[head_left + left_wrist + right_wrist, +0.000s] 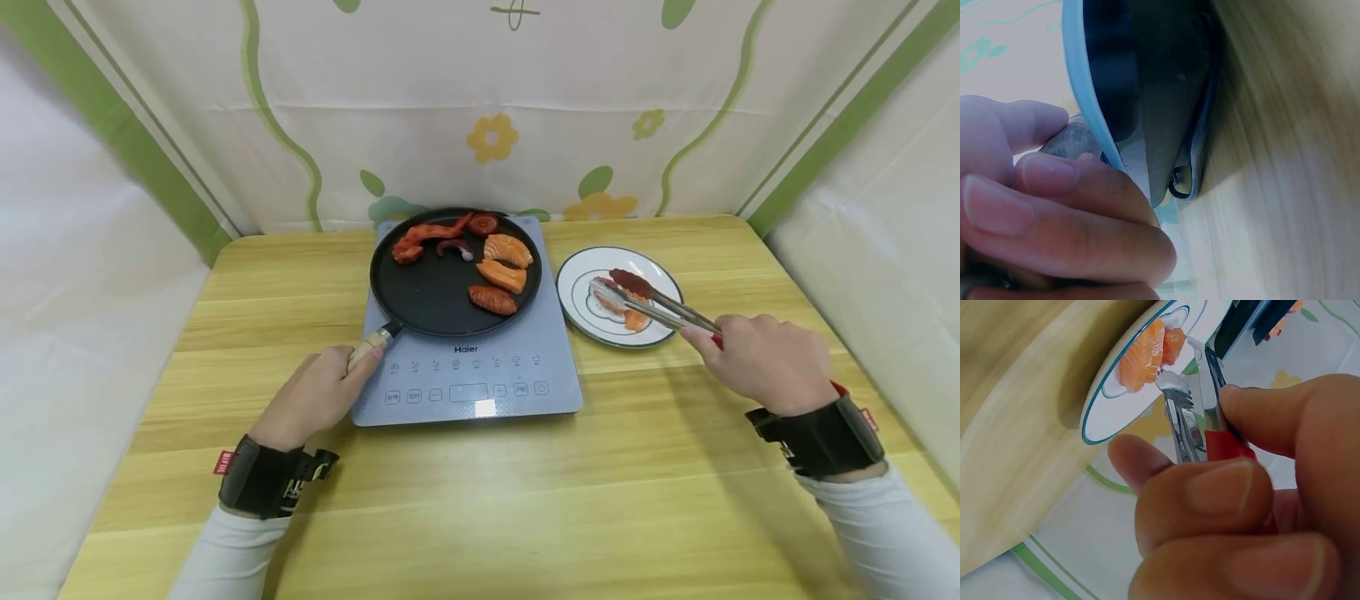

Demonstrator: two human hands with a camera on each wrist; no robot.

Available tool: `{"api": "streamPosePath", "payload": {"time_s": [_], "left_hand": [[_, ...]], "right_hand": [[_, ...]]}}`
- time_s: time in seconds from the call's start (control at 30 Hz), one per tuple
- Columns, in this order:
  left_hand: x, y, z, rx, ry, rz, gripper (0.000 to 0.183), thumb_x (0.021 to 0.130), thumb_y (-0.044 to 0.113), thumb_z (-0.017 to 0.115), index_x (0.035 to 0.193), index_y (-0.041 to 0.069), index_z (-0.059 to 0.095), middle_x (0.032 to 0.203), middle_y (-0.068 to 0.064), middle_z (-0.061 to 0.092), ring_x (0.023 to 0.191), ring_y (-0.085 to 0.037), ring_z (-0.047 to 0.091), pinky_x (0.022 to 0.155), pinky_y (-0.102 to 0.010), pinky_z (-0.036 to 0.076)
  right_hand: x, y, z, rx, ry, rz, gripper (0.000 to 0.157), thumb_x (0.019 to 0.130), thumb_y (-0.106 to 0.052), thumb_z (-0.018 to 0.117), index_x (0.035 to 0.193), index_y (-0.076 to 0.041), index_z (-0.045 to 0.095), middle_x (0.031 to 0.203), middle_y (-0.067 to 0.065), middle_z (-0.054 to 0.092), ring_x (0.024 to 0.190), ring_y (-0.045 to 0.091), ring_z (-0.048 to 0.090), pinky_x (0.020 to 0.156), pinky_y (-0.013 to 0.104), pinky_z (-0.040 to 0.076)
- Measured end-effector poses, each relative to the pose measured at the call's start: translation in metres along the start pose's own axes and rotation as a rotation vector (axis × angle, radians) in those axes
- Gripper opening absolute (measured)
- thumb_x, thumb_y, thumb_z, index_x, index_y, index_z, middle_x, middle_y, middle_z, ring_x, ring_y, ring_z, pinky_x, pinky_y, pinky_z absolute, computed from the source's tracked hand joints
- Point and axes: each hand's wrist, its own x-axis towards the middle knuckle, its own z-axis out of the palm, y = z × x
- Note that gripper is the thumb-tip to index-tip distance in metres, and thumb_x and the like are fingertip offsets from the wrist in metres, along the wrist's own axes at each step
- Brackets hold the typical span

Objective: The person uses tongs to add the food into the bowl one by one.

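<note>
My left hand (315, 396) grips the wooden handle (365, 350) of a round black frying pan (427, 296), which sits on a grey induction cooker (420, 408). Several food pieces lie in the pan, among them an orange salmon slice (508, 250), a scored brown-red piece (492, 299) and a long red piece (416, 243). In my right hand (772, 362) are metal tongs (663, 312) with a red grip (1229, 447). Their parted tips reach over a white plate (581, 321), at an orange slice (1141, 359) and a smaller red piece (1174, 345).
The plate stands right of the cooker on a wooden table (450, 517). Behind the table hangs a white flowered cloth (420, 125), with white side walls left and right. Control marks line the cooker's front, below the pan.
</note>
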Motion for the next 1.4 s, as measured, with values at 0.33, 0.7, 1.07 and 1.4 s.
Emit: {"api": "streamPosePath", "payload": {"time_s": [0.33, 0.7, 1.07, 1.4], "left_hand": [[-0.002, 0.001, -0.001, 0.01, 0.006, 0.006, 0.063, 0.095, 0.067, 0.026, 0.082, 0.009, 0.047, 0.07, -0.007, 0.045, 0.054, -0.022, 0.042, 0.048, -0.031, 0.031], [-0.003, 0.0, 0.0, 0.005, 0.008, 0.01, 0.063, 0.096, 0.067, 0.026, 0.082, 0.009, 0.047, 0.07, -0.007, 0.045, 0.053, -0.022, 0.042, 0.047, -0.031, 0.031], [-0.002, 0.001, -0.001, 0.008, 0.02, 0.028, 0.063, 0.095, 0.067, 0.026, 0.079, 0.009, 0.044, 0.068, -0.006, 0.043, 0.052, -0.021, 0.041, 0.046, -0.031, 0.03], [-0.002, 0.001, -0.001, 0.016, 0.021, 0.024, 0.063, 0.096, 0.067, 0.026, 0.079, 0.009, 0.044, 0.069, -0.006, 0.043, 0.052, -0.021, 0.041, 0.047, -0.031, 0.03]], "right_hand": [[0.011, -0.001, -0.013, -0.032, -0.091, -0.022, 0.066, 0.092, -0.073, 0.027, 0.061, -0.016, 0.039, 0.056, 0.001, 0.038, 0.048, 0.022, 0.04, 0.04, 0.039, 0.028], [0.014, -0.01, -0.022, -0.103, -0.086, -0.106, 0.063, 0.095, -0.066, 0.029, 0.058, -0.017, 0.04, 0.053, -0.001, 0.038, 0.045, 0.019, 0.038, 0.039, 0.037, 0.026], [0.008, -0.011, -0.015, -0.145, -0.008, -0.169, 0.056, 0.099, -0.055, 0.038, 0.057, -0.018, 0.036, 0.051, -0.003, 0.031, 0.043, 0.017, 0.032, 0.037, 0.034, 0.023], [0.007, -0.009, -0.008, -0.133, 0.034, -0.179, 0.054, 0.099, -0.053, 0.04, 0.057, -0.019, 0.035, 0.051, -0.003, 0.031, 0.043, 0.017, 0.033, 0.036, 0.035, 0.024]]}}
